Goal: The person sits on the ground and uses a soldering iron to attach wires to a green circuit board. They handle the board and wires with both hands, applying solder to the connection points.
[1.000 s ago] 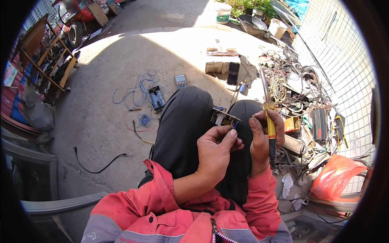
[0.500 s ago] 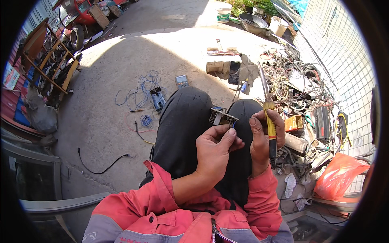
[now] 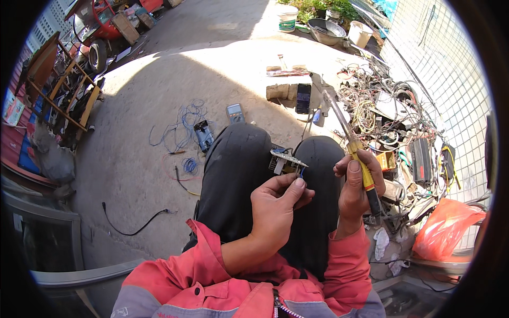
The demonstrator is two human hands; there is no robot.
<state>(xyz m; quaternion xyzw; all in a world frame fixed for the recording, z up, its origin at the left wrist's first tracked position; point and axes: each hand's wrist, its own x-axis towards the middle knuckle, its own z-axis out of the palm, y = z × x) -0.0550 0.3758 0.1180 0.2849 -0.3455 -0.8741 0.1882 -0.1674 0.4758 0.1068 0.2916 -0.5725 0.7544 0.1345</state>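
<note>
Gap's free between your left hand [image 3: 273,206] and right hand [image 3: 354,193], right thigh [image 3: 321,217] below. Circuit board [image 3: 289,157] blocks way just ahead of left fingertips [image 3: 299,183], knees [image 3: 321,151] flanking. Soldering iron [image 3: 367,176] juts forward from right grip, cable heap [image 3: 366,117] to its right.

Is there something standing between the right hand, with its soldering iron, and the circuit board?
Nothing visible stands between the right hand, with the soldering iron, and the circuit board; the right knee shows beneath the gap.

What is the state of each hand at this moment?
Left hand: closed, holding the board by its edge or wires, unclear which.
Right hand: closed, holding the soldering iron.
</note>
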